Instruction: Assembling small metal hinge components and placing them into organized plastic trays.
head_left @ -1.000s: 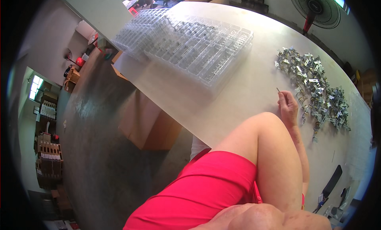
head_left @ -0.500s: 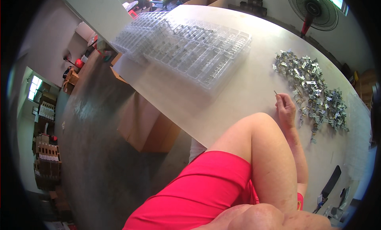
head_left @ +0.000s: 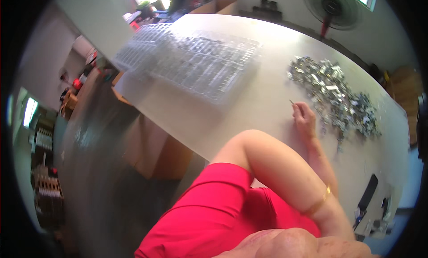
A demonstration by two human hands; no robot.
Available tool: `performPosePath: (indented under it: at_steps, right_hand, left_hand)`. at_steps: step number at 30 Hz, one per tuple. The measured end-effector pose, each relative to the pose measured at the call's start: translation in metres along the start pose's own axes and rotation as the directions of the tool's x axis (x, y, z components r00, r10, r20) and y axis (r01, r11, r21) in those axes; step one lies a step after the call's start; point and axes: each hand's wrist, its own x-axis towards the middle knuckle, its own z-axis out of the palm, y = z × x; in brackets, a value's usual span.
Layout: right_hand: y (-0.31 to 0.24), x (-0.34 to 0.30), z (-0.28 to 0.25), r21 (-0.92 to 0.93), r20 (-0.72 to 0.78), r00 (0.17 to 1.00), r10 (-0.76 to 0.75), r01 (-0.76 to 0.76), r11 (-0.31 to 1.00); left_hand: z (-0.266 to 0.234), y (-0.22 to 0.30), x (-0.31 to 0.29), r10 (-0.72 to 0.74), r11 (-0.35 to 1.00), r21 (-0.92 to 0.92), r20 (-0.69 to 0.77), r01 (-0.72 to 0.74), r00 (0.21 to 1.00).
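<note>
Resting on the white table (head_left: 249,111) right of centre, a hand (head_left: 305,120) pinches a thin pin (head_left: 292,102) between closed fingers; metal parts (head_left: 334,95) heaped just beside it.

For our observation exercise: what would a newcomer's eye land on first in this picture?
Probably the bright red garment filling the lower middle. Next, the glittering heap of small metal parts on the white table, with a hand holding a thin pin-like tool beside it. Clear plastic trays lie at the far left end.
</note>
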Motion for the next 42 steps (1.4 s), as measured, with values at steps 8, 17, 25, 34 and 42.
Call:
performPosePath:
  at_steps: [8,17,25,34,42]
  right_hand:
    - [0.005,0.007,0.013,-0.185,0.045,0.988,-0.147,0.152,0.971]
    - [0.021,-0.001,0.006,-0.401,0.181,0.908,-0.377,0.418,0.815]
    - [0.005,0.004,0.001,-0.139,0.355,0.886,-0.298,0.365,0.92]
    - [0.032,0.007,0.013,0.073,0.341,0.903,-0.261,0.251,0.965]
    - [0.037,0.009,0.032,-0.176,0.289,0.922,-0.259,0.317,0.932]
  left_hand:
    - [-0.035,-0.059,0.02,0.037,0.996,0.094,-0.353,-0.004,0.935]
    - [-0.136,-0.152,-0.016,-0.242,0.829,-0.044,-0.927,0.557,0.287]
    - [-0.148,-0.219,0.014,-0.268,0.37,0.146,-0.929,0.918,0.256]
    - [-0.147,-0.224,0.024,-0.208,0.259,0.181,-0.949,0.949,0.238]
    - [-0.143,-0.198,0.001,-0.36,0.522,-0.064,-0.92,0.85,0.152]
